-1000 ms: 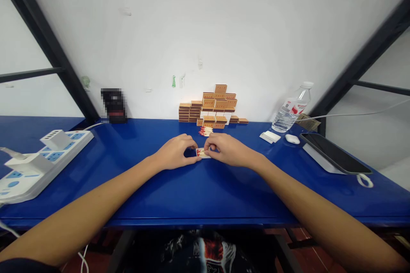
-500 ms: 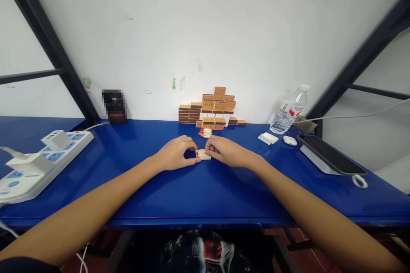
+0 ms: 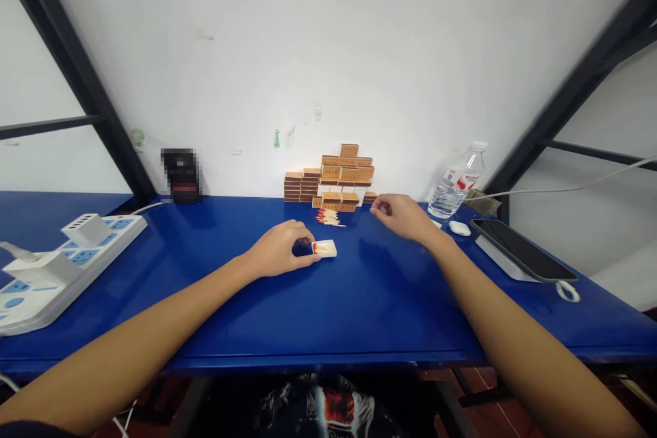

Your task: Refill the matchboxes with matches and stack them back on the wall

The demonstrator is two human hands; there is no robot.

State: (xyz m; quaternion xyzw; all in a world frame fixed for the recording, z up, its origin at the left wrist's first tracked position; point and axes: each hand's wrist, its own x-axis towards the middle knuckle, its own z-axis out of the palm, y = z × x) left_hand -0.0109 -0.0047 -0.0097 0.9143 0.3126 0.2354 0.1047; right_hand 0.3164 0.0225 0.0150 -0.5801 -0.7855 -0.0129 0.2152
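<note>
My left hand point(image 3: 282, 248) pinches the left end of a small white matchbox tray point(image 3: 331, 247) between thumb and fingers. Several red-tipped matches point(image 3: 321, 248) lie inside it, and the tray rests on the blue table. A pile of loose matches point(image 3: 327, 217) sits just behind it, red heads mostly to the left. My right hand point(image 3: 399, 215) is off to the right, near the stacked boxes, with its fingers curled closed. Nothing shows between them. Behind the pile, orange-and-white matchboxes point(image 3: 341, 172) form a stepped stack against the wall.
On the blue table point(image 3: 328, 315), a water bottle point(image 3: 456, 181), a white earbud case point(image 3: 459, 228) and a phone point(image 3: 523, 250) stand or lie at right. At left are a power strip point(image 3: 97, 256) with plugged-in adapters and a black object point(image 3: 183, 178) by the wall.
My right hand has left the tray and moved right and back, uncovering the tray's right end. My left hand keeps its grip. The view has shifted slightly.
</note>
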